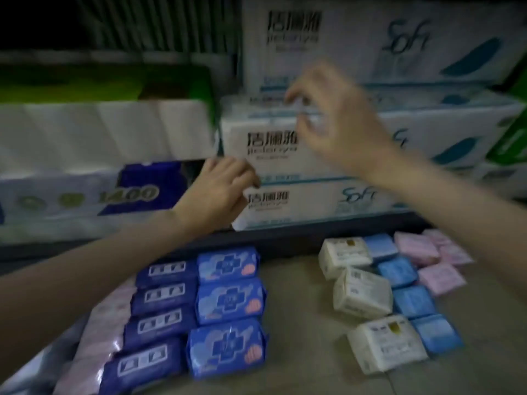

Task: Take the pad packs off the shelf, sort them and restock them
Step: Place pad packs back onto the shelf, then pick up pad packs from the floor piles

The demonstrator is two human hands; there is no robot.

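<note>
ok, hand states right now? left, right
Left hand: fingers curled at the left end of the bottom white tissue pack, apparently gripping it.
Right hand: raised before the stacked packs, fingers loosely curled, holding nothing visible; blurred.

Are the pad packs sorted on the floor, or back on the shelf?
On the floor, sorted: dark blue packs, light blue packs, white packs, pink packs.
</note>
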